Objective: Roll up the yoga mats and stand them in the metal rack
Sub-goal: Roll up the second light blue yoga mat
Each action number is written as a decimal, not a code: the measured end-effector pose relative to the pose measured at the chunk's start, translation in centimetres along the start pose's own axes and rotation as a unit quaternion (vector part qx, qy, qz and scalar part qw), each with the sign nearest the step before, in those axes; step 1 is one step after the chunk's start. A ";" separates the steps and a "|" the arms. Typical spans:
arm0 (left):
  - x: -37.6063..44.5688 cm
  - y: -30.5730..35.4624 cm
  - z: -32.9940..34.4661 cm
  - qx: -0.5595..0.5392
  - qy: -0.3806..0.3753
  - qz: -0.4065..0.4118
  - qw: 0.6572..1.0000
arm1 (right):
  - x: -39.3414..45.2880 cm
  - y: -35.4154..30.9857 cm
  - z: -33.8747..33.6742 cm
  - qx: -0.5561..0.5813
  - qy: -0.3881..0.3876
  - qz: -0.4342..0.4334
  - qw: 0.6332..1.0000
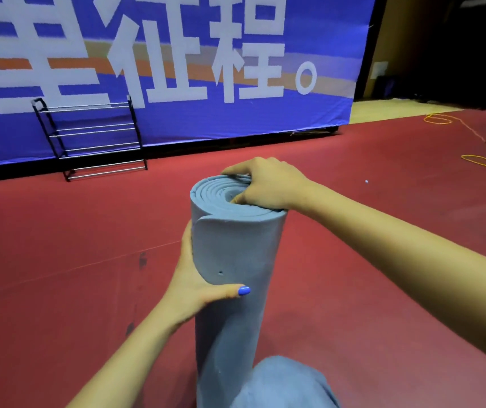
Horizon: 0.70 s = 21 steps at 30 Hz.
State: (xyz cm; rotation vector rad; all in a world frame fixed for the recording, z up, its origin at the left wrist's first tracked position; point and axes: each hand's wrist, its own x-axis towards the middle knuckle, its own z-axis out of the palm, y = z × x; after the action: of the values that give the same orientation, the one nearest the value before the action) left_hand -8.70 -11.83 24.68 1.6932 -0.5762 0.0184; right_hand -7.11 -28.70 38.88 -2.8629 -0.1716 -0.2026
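Rolled blue-grey yoga mat (236,260) stands upright on the red floor (59,245) at frame centre. Left hand (194,278) grasps its side at 9 o'clock, thumb across the front. Right hand (265,184) grips the top end at 12 o'clock, fingers curled into the spiral. Metal rack (94,136) stands well apart at 10 o'clock, against the blue banner (236,119).

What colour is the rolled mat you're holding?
Grey-blue rolled yoga mat, plain with no pattern, seen clearly in the head view.
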 end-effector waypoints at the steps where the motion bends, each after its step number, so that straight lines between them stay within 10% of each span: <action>1: 0.2 0.2 0.6 0.003 -0.010 0.001 1.000 | -0.5 0.9 -0.1 0.026 0.007 0.032 0.999; 8: 0.5 2.4 8.4 0.084 -0.132 0.043 0.987 | -11.4 11.2 0.0 0.384 0.069 0.218 0.894; 12: 0.1 3.6 15.2 0.143 -0.231 0.053 0.961 | -22.4 18.3 3.2 0.610 0.103 0.295 0.728; 15: -0.5 3.8 19.8 0.188 -0.296 0.051 0.935 | -32.5 23.7 10.5 0.552 0.161 0.463 0.674; 21: -2.3 3.1 26.4 0.227 -0.410 0.081 0.880 | -47.6 25.3 28.0 0.409 -0.017 0.633 0.657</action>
State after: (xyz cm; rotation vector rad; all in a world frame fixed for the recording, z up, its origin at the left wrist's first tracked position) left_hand -19.88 -35.79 21.07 2.0765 -1.4367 -0.5046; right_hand -47.10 -50.01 -1.58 -1.5084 1.3221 0.1886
